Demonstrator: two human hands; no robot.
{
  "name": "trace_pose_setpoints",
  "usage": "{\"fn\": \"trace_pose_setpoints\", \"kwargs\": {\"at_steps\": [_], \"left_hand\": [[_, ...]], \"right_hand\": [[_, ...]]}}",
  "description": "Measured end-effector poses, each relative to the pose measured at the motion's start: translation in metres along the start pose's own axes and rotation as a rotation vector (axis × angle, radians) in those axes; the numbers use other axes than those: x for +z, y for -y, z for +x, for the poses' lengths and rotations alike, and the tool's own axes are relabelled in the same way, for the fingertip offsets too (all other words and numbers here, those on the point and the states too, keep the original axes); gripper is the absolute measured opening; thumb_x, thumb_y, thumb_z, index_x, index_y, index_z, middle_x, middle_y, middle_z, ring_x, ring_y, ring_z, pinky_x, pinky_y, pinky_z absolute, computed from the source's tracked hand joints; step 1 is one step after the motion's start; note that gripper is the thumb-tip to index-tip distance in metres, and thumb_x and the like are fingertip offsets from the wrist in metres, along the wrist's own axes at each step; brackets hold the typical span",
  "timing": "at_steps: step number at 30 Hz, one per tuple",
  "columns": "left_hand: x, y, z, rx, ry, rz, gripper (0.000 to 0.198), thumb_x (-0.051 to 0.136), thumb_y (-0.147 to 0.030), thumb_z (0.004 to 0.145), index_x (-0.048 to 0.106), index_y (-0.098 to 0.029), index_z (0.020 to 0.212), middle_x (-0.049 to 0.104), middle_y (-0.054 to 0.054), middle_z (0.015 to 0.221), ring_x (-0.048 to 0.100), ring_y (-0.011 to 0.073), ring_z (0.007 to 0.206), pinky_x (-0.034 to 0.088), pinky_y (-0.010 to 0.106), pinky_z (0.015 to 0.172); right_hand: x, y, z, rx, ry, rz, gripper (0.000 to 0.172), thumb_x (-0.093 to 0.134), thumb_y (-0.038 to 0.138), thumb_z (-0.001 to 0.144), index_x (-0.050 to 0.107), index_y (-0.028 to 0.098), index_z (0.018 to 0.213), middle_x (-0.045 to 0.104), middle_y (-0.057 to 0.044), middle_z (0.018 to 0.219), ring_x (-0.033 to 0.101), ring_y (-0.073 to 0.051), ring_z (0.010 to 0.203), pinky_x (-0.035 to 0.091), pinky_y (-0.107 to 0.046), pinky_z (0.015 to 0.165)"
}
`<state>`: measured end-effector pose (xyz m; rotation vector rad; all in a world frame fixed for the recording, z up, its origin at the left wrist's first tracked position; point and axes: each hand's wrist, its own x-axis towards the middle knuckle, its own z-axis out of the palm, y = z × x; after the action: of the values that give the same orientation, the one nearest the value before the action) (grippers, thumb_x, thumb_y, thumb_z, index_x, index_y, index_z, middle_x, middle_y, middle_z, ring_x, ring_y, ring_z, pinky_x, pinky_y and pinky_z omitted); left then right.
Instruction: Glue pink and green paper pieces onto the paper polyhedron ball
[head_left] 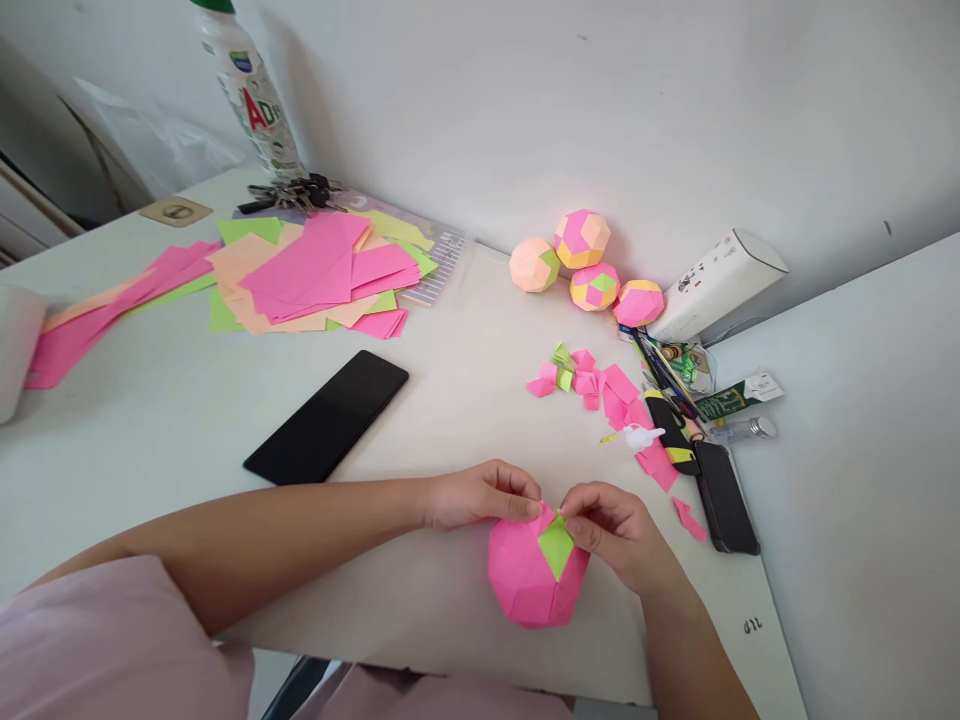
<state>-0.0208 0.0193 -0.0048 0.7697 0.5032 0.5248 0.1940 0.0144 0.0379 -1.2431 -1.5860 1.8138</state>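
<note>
A large pink folded-paper ball [525,580] with one green facet rests near the table's front edge. My left hand [487,495] pinches a pink paper edge at the top of the ball, thumb in front. Opposite it, my right hand [611,530] is closed on the upper tip of the green paper piece [556,548], its thumb and forefinger pressed together there. The two sets of fingertips are a small gap apart. What lies behind the fingers and the far side of the ball is hidden.
Small folded pink and green pieces [576,375] lie beyond my hands. Four smaller paper balls [595,287] stand by the wall. A black tablet [330,415] is left of centre, with coloured paper sheets [315,270] behind it. At right are a phone [727,497] and a cutter [671,430].
</note>
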Motion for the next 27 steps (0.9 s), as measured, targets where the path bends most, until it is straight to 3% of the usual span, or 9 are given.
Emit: {"fn": "trace_pose_setpoints", "kwargs": {"at_steps": [27], "left_hand": [[0.0017, 0.0010, 0.0004, -0.016, -0.018, -0.042, 0.025, 0.073, -0.036, 0.071, 0.063, -0.014, 0.067, 0.054, -0.003, 0.062, 0.045, 0.0078, 0.059, 0.035, 0.022, 0.058]], "right_hand": [[-0.0002, -0.0013, 0.0000, -0.035, 0.118, 0.013, 0.018, 0.060, 0.034, 0.087, 0.056, 0.019, 0.079, 0.045, 0.002, 0.071, 0.037, -0.010, 0.060, 0.029, -0.024, 0.054]]}}
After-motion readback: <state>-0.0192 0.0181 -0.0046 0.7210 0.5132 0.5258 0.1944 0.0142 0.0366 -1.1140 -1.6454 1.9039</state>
